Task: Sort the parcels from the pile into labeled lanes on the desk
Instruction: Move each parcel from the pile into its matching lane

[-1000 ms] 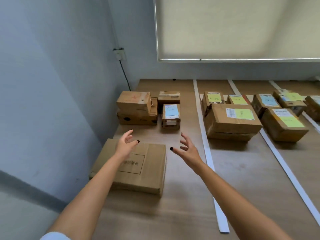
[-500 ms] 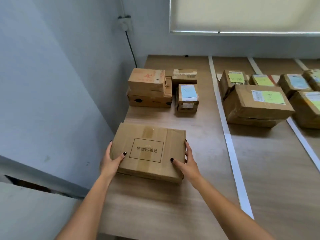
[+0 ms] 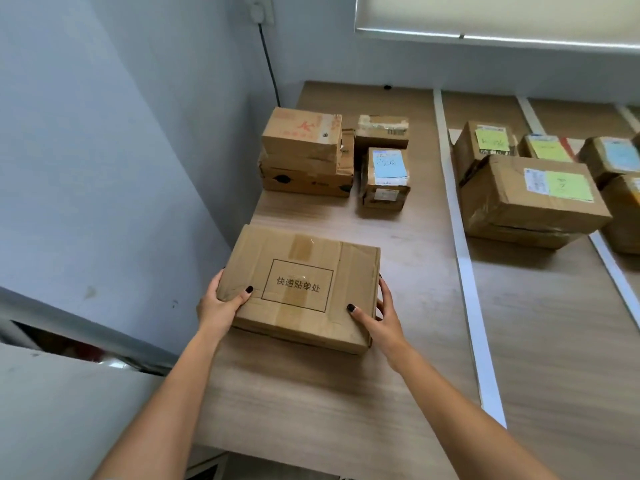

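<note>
A flat brown parcel (image 3: 301, 268) with a printed black rectangle lies at the left of the wooden desk (image 3: 346, 410). My left hand (image 3: 221, 306) grips its near left corner, thumb on top. My right hand (image 3: 381, 317) holds its near right corner, thumb on the top face and fingers along the side. Behind it stands the pile: a stack of two brown boxes (image 3: 304, 154), a small taped box (image 3: 381, 131) and a small parcel with a blue note (image 3: 386, 174).
White tape strips (image 3: 460, 258) mark lanes on the desk. In the lanes to the right lie parcels with green notes (image 3: 533, 199) (image 3: 485, 143) and others further right. A blue-grey wall (image 3: 121, 150) borders the desk on the left, with a cable running down it.
Both hands came down from mid-air onto the flat parcel's near corners and now hold it. The view has shifted closer and to the left.
</note>
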### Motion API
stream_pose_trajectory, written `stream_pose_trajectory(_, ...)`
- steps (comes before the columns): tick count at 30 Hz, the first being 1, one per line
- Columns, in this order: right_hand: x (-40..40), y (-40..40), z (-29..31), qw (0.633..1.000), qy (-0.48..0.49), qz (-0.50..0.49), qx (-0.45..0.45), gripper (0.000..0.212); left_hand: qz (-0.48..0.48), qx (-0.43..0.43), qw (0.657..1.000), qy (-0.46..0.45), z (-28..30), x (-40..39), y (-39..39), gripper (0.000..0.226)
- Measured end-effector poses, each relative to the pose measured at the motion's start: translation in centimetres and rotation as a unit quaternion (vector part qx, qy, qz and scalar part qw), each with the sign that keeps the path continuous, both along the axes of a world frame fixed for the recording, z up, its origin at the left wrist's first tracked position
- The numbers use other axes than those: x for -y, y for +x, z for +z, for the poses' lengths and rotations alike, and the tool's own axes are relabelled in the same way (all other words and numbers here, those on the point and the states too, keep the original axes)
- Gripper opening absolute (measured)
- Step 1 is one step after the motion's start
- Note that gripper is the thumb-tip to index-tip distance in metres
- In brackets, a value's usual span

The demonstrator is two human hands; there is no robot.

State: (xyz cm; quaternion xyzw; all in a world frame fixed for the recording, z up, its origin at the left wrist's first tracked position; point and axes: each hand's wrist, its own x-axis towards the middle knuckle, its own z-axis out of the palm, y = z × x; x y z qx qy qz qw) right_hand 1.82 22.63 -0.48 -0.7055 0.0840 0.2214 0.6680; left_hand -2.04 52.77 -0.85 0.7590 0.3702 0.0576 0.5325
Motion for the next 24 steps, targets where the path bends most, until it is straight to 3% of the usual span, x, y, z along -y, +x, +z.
stream_pose_trajectory(7, 1.3, -0.1, 1.8, 0.999, 0.028, -0.031, 0.001, 0.084, -0.010, -0.002, 0.999, -0.041, 1.4, 1.5, 0.1, 0.071)
stream_pose_trajectory(13, 6.3, 0.6, 4.1, 0.998, 0.017, -0.048, 0.027, 0.081, -0.048, 0.050, 0.994, -0.079, 3.4, 6.4, 1.9, 0.063)
stream_pose_trajectory(17, 10.3, 2.2, 6.9, 0.995, 0.019, -0.090, 0.023, 0.054, -0.070, 0.084, 0.987, -0.114, 7.1, 9.2, 4.3, 0.042)
stream_pose_trajectory(20, 13.1, 3.4, 9.4, 0.990, 0.022, -0.134, 0.029, 0.027, -0.091, 0.116, 0.980, -0.131, 9.9, 10.7, 5.8, 0.041)
stream_pose_trajectory(24, 15.0, 4.1, 12.9, 0.982, 0.030, -0.171, 0.072, 0.032, -0.088, 0.167, 0.969, -0.156, 13.2, 12.5, 7.2, 0.046)
